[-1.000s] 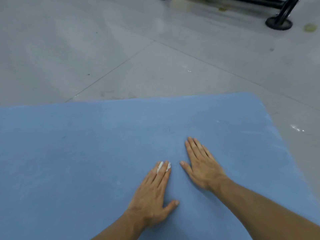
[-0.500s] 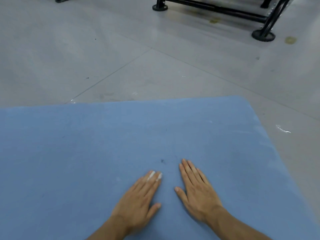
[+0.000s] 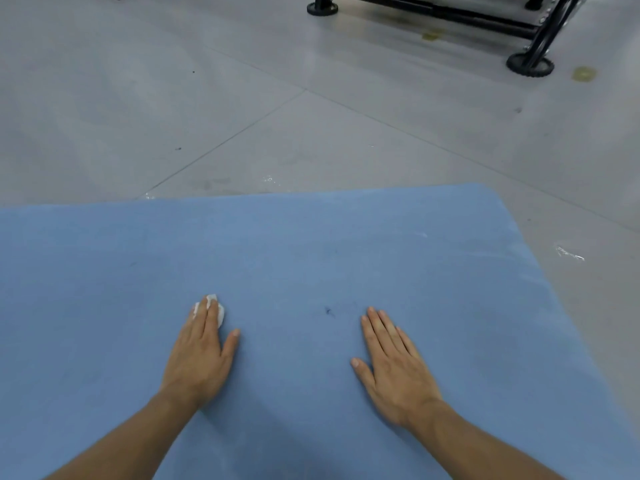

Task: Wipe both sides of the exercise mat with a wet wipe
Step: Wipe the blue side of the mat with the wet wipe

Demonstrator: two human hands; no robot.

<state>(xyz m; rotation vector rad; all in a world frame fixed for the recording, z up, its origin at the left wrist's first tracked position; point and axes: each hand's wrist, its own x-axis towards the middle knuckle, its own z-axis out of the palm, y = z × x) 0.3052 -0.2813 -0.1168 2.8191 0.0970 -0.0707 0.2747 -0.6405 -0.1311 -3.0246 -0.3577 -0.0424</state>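
Observation:
A blue exercise mat (image 3: 311, 258) lies flat on the grey floor and fills the lower half of the view. My left hand (image 3: 199, 355) lies flat on it with straight fingers, pressing a small white wet wipe (image 3: 212, 306) that pokes out beyond and beside the fingertips. My right hand (image 3: 394, 367) lies palm down on the mat to the right, fingers straight, nothing under it. A small dark mark (image 3: 328, 311) sits on the mat between the two hands.
Grey tiled floor (image 3: 242, 98) stretches beyond the mat's far edge. A black metal frame with round feet (image 3: 530, 64) stands at the top right. Small shiny scraps (image 3: 569, 254) lie on the floor beside the mat's right edge.
My hands were close together; now they lie wide apart. The left hand has slid left with the wipe, and the view has tilted up to show more of the black frame.

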